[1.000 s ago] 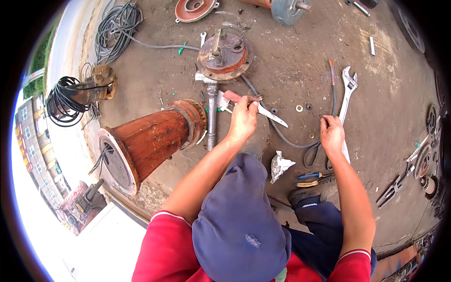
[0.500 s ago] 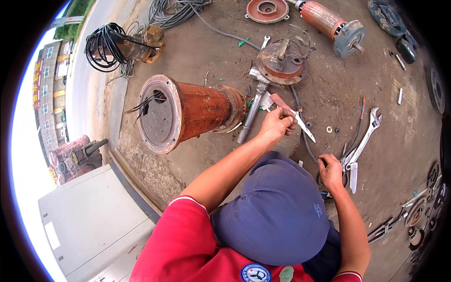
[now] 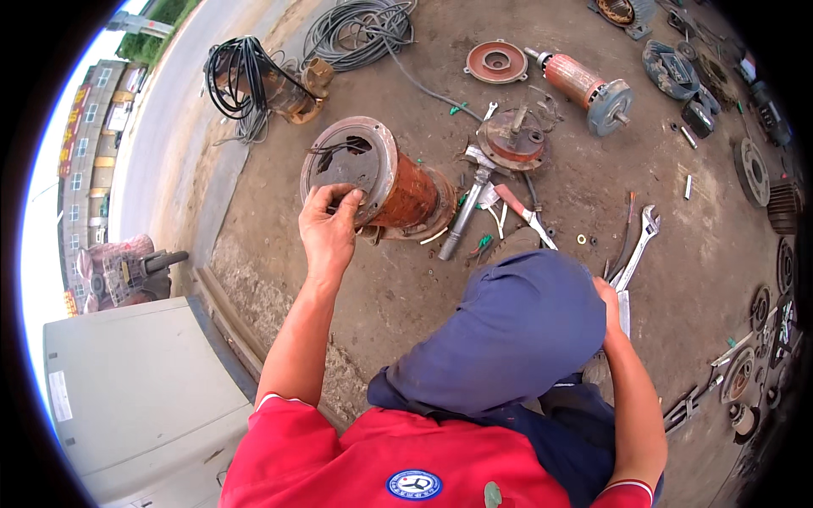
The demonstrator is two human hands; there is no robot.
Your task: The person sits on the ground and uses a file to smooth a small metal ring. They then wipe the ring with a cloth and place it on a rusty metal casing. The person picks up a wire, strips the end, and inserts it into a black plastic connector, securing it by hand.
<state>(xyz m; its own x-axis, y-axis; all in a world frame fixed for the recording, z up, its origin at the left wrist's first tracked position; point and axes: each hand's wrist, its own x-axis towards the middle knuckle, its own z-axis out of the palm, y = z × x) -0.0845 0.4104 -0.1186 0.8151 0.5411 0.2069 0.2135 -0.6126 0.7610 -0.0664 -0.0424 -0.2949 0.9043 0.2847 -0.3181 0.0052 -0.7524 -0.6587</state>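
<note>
A person in a red shirt (image 3: 330, 457) leaned over a dirt yard. A rust-red motor housing (image 3: 408, 199) appeared to stand on end, ahead and to the left; a sideways push on its upper rim could have toppled it. Its top plate (image 3: 349, 175) had a jagged opening, and the hollow inside was too dark to read. At the far right, a grey frame (image 3: 641, 19) held coppery windings (image 3: 616, 10). The left hand (image 3: 329, 224) was at the housing's near rim, fingers curled and thumb close to them; whether they pinched anything could not be told. The right hand (image 3: 608, 306) was half hidden behind a blue-clad knee (image 3: 525, 330), its grip impossible to judge. A red-handled knife (image 3: 528, 215) lay bare beyond the knee, where a careless reach could have meant a cut. Dark leads (image 3: 326, 150) emerged from the housing's opening; dragging them over its edge could have nicked their covering. A small pale ring (image 3: 581, 239) lay loose, easily kicked away.
</note>
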